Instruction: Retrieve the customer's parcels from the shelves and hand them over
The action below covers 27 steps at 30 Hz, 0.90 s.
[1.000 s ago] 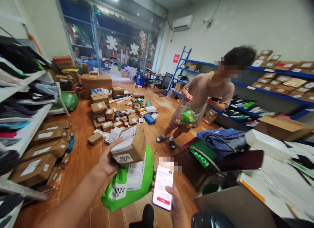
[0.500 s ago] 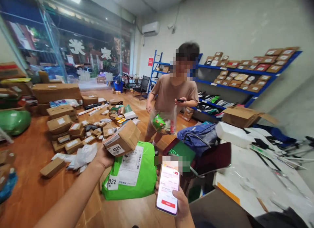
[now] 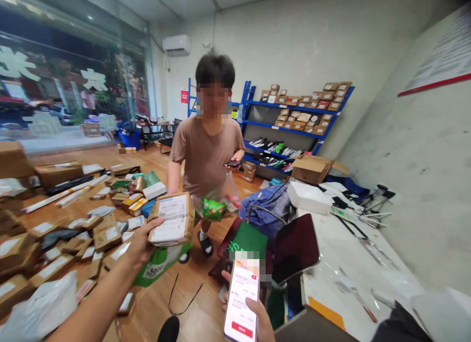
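Note:
My left hand (image 3: 139, 244) holds out a small brown cardboard box (image 3: 172, 219) with a white label, and a green mailer bag (image 3: 156, 264) hangs under it. My right hand (image 3: 257, 320) grips a lit smartphone (image 3: 241, 300), its screen facing me. A person in a brown T-shirt (image 3: 206, 155) stands just beyond the box, with a phone in one hand and a clear bag of green snacks (image 3: 217, 207) hanging at the waist.
Many cardboard parcels (image 3: 73, 234) and mailers cover the wooden floor at left. A blue bag (image 3: 267, 204) and a dark chair (image 3: 294, 246) stand ahead. A white counter (image 3: 349, 263) lies at right. Blue shelving (image 3: 294, 121) with boxes lines the back wall.
The view has swung right, and the person now stands closer, directly beyond the box. My left hand has turned the box so its label faces up. The phone sits lower in view.

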{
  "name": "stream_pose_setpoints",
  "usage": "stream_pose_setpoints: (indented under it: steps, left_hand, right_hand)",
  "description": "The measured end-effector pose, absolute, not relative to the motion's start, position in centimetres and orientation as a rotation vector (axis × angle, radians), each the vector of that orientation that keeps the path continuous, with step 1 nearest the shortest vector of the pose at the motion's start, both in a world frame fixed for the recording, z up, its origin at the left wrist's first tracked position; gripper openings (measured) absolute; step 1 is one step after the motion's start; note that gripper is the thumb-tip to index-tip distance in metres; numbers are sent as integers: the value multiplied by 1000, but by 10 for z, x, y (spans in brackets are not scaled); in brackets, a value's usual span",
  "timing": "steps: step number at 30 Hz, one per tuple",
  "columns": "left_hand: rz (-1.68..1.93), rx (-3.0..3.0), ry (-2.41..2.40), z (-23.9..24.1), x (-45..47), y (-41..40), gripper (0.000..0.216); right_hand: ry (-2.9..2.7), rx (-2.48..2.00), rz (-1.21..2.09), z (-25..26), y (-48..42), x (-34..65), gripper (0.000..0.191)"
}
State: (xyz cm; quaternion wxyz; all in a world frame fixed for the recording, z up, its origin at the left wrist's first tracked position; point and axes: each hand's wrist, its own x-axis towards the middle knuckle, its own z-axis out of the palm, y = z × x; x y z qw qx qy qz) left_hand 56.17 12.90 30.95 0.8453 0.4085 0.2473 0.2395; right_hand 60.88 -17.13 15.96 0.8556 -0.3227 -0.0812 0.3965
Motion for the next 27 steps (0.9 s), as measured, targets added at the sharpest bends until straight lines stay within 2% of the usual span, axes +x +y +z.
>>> stream_pose_setpoints:
  steps: [4, 7, 12, 14, 22, 27]
  left_hand:
    - [481, 1003, 388, 306, 627, 163, 54]
    - [524, 1095, 370, 306, 671, 183, 64]
    - [623, 1367, 609, 311, 726, 196, 49]
    - [656, 1451, 657, 311, 745, 196, 52]
    - [835, 1074, 684, 286, 824, 190, 67]
    - [767, 1095, 929, 265, 858, 185, 52]
  right_hand:
    - [-140, -605, 802, 149, -153, 646, 63]
    - [-28, -568, 667, 164, -128, 665, 61]
    - [37, -531, 452, 197, -83, 696, 61]
    - [52, -517, 400, 202, -73, 710, 61]
    - [50, -547, 380, 207, -69, 763, 69]
    - [-15, -561, 435, 209, -84, 805, 73]
